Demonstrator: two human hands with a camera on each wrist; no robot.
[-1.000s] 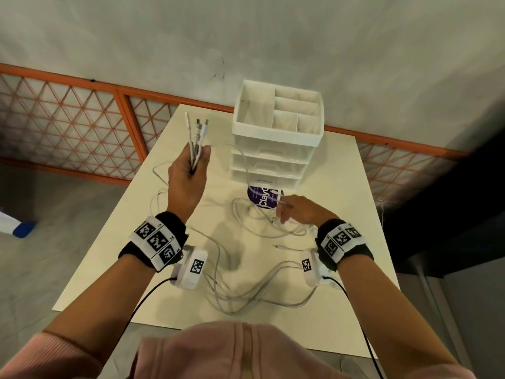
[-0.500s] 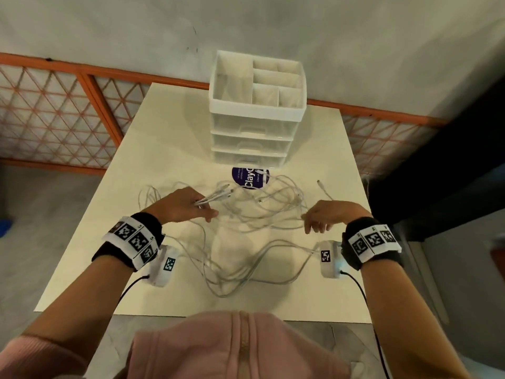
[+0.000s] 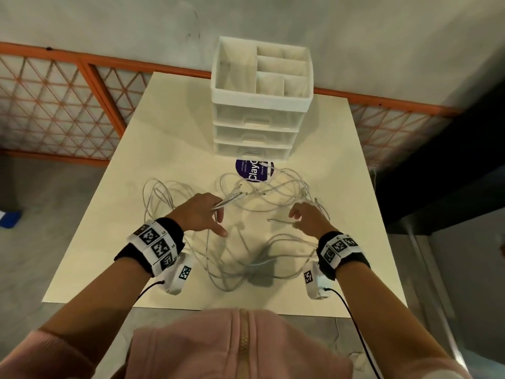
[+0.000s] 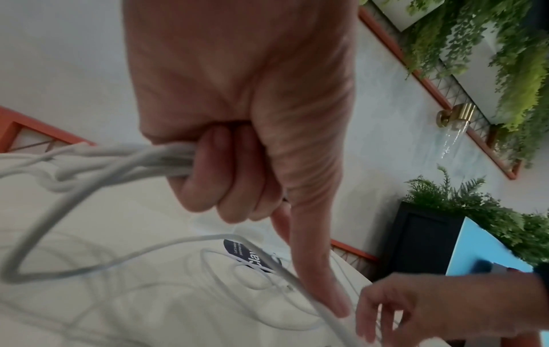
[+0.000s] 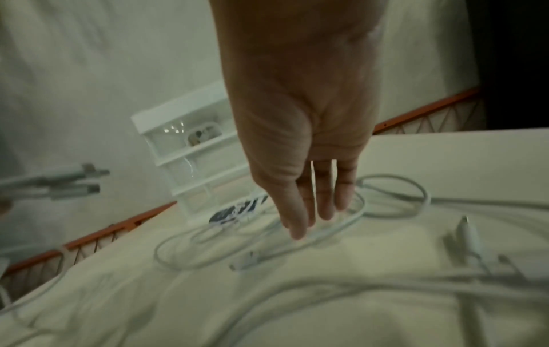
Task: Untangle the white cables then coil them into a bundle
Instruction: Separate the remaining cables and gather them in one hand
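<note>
Several white cables point(image 3: 246, 258) lie tangled in loops across the middle of the cream table point(image 3: 169, 127). My left hand point(image 3: 202, 214) hovers low over the left loops and grips a bunch of cable ends, whose plugs point(image 3: 235, 196) stick out toward the right. In the left wrist view the fingers point(image 4: 208, 178) curl round the bunched cables point(image 4: 133, 162) and the thumb points down. My right hand point(image 3: 308, 218) is above the right loops with straight fingers point(image 5: 315, 206) just over a cable loop point(image 5: 350, 223), gripping nothing. A loose plug point(image 3: 270, 220) lies beside its thumb.
A white drawer organiser point(image 3: 259, 105) with open top compartments stands at the back of the table. A round purple sticker point(image 3: 252, 170) lies in front of it under some cable. An orange lattice fence point(image 3: 54, 105) runs behind, and a dark cabinet point(image 3: 437, 187) stands to the right.
My left hand came down from chest height to just above the table, still holding the cable ends. My right hand drew back from the sticker toward the right loops.
</note>
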